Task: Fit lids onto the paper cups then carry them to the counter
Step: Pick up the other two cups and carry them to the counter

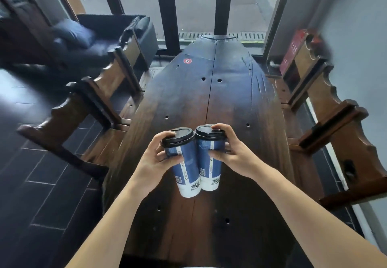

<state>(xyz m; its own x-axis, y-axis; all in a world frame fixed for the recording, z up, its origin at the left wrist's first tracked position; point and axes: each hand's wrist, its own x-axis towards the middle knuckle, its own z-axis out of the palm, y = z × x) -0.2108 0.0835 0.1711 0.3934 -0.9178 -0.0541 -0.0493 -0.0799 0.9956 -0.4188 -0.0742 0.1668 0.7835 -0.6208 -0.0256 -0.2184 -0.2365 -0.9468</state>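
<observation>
Holding two blue paper cups side by side above the dark wooden table [230, 104], the person has one cup in each hand, the cups' sides touching. The left hand [154, 158] curls round the left cup [186, 169] — thumb across the blue wall just under the rim, index finger hooked over the edge of its black lid [178, 136]. The right hand [232, 152] grips the right cup [209, 167] the same way: fingers arched over its black lid [209, 132], thumb pressed on the cup wall below. Both lids sit on the cups. The left cup tilts, its white base leaning toward the right cup's. Wooden chairs [100, 104] flank the table, and a red number sticker [187, 61] lies near its far end.
</observation>
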